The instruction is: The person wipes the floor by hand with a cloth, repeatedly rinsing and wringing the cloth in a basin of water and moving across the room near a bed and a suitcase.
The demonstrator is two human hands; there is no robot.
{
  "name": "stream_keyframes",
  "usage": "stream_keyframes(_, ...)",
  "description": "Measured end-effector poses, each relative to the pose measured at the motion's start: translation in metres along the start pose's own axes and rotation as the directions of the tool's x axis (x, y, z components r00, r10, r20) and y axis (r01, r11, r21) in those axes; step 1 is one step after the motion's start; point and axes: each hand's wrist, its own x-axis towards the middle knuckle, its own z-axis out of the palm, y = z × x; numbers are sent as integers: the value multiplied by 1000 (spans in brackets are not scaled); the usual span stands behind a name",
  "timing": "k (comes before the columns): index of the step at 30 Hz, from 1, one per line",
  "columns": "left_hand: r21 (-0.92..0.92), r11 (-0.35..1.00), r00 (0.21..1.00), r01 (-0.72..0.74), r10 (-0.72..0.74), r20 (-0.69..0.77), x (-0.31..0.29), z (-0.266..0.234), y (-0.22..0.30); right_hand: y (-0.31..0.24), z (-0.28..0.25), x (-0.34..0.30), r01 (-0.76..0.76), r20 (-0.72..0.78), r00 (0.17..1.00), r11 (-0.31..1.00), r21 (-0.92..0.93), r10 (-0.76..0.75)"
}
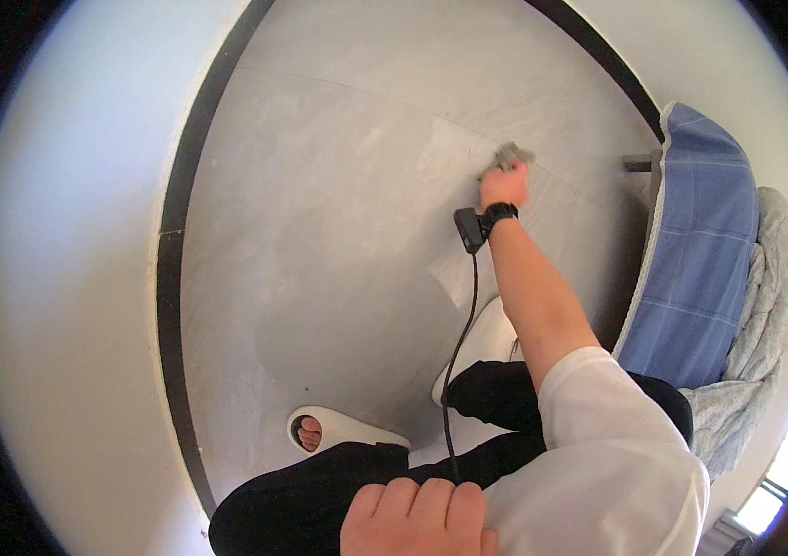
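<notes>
My right hand (504, 187) reaches forward, closed on a crumpled grey-green rag (513, 154), and presses it against the grey floor (347, 213). Part of the rag is hidden under the fingers. On that wrist sits a black strap (499, 214) with a small black box (470, 230); a black cable (458, 357) runs from the box back toward my body. My left hand (415, 519) is curled into a fist at the lower edge, close to my black trousers. Whatever its fingers may hold is hidden.
A blue cover (698, 250) with a lacy edge drapes over low furniture on the right, beside a grey fluffy blanket (764, 306). White walls with black skirting (171, 278) close in both sides. My feet, in white slippers (347, 428), stand on the floor near me.
</notes>
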Motion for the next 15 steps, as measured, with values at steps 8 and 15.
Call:
stream_keyframes(8,7,1000,999,16,-17,41,22,-2,1,-11,1,-150,721,637,363,638,269,-679)
stream_keyframes(15,6,999,995,39,-40,88,30,0,0,31,-17,-9,470,233,873,868,-162,-429)
